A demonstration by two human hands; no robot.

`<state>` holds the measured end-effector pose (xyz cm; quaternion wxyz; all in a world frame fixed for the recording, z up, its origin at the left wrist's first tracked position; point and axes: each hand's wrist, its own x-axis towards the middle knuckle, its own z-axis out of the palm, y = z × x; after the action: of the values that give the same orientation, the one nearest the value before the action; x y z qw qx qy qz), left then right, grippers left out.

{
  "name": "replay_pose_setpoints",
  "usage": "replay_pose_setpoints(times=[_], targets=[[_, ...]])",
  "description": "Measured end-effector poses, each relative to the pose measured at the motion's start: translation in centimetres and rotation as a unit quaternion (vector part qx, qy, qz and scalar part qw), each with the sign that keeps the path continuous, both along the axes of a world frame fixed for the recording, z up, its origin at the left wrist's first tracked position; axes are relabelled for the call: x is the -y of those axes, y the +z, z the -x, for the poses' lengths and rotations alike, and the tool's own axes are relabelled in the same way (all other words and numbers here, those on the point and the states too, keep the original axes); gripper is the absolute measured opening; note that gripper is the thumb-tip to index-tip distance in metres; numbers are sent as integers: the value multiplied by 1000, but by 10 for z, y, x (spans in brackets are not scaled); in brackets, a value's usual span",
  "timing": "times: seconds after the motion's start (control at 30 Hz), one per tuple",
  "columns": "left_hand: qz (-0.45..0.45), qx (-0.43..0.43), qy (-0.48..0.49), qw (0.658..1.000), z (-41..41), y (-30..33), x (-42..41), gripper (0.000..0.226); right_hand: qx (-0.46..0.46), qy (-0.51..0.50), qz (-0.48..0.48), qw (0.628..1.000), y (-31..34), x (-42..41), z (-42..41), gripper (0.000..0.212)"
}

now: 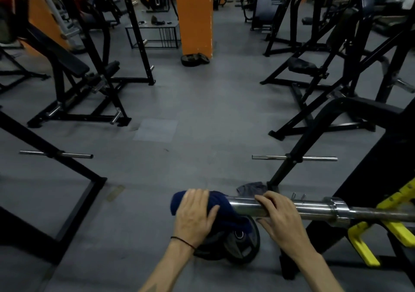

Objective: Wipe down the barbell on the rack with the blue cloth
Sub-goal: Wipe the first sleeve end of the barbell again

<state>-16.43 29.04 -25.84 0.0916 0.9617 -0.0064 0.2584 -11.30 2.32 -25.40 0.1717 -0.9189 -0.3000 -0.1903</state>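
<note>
Gripping the blue cloth over the very tip of the barbell, the left hand sits low in the frame just left of center, fingers draped across the top and thumb curled round the bunched fabric, which covers the bar's end and hangs down a bit underneath. Right hand is just beside it to the right, fingers hooked over the top of the chrome sleeve and thumb tucked below, so both hands are clamped on something, neither one loose. There's a thin black band on the left wrist. The bar runs off to the lower right of the frame, past a thick collar, onto the rack with its yellow hooks. On the floor right under the hands are 2 dark weight plates, lying roughly flat and overlapping. A grey rag is crumpled on the floor just behind the bar. Further up there's an orange pillar top center with another plate at its foot, and black gym machines along both sides of the frame.
</note>
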Motion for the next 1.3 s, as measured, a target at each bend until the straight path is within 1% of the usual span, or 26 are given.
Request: replay_pose_setpoints(times=[0.07,0.1,0.13,0.2,0.23,0.3,0.33,0.37,0.43,0.5,0.53,0.57,0.6,0.67,0.77,0.8,0.87,0.9,0.93,1.0,1.07,1.1,1.17,1.23,1.3], targets=[[19,-14,75,997,-7,8,20,33,8,-23,-35,999,-4,-5,2,72],[16,-19,74,997,-12,11,44,30,9,-29,-50,998,-5,-8,3,71],[7,-28,40,999,-16,10,71,28,9,-28,-63,998,-6,-10,2,71],[-11,-35,-52,998,-15,2,111,37,6,-7,-74,997,-3,-7,-1,70],[-26,-25,-90,995,-16,-3,109,43,1,6,-69,998,-1,-3,-2,68],[-43,9,-112,993,-15,-5,72,47,0,18,-44,999,3,5,-4,62],[-37,14,-99,994,-12,-7,48,49,11,19,-31,999,2,8,-5,57],[-20,22,-66,997,-6,-9,22,51,21,18,-16,999,0,11,-7,53],[27,25,29,999,6,-14,-23,59,29,0,15,999,-4,12,-10,56],[99,25,133,986,10,-16,-32,65,22,-16,30,999,-5,10,-12,60],[117,24,170,978,10,-16,-24,62,14,-17,34,999,-3,8,-11,62],[113,20,183,977,7,-15,-13,55,8,-16,36,999,-2,7,-10,63],[93,15,167,981,3,-11,1,48,2,-16,32,999,0,7,-9,64],[22,10,102,994,-9,-3,33,38,1,-13,18,1000,3,9,-8,63],[-12,4,3,1000,-19,5,84,30,6,-1,-6,1000,3,13,-9,63],[-28,4,-32,999,-18,4,94,32,7,1,-15,1000,2,15,-9,66],[-73,15,-103,992,-11,-1,79,43,19,4,-20,1000,0,20,-9,68],[-80,21,-108,991,-8,-4,57,48,34,6,-21,999,-1,22,-10,64],[-74,18,-90,993,-5,-7,32,50,55,8,-23,998,-1,24,-9,58],[-50,7,-11,999,3,-3,-12,50,85,13,-23,996,-3,24,-7,47],[-18,-6,77,997,4,3,-10,40,84,8,-20,996,-5,19,-6,46],[-15,-1,92,996,-3,7,10,35,75,6,-17,997,-5,17,-5,46],[-49,-19,18,998,-17,9,72,31,57,2,-11,998,-3,17,-5,44],[-44,-40,-45,997,-22,8,124,30,47,3,-5,999,0,21,-6,43],[-26,-10,-65,997,-25,9,124,31,31,11,-1,999,1,29,-5,49]])
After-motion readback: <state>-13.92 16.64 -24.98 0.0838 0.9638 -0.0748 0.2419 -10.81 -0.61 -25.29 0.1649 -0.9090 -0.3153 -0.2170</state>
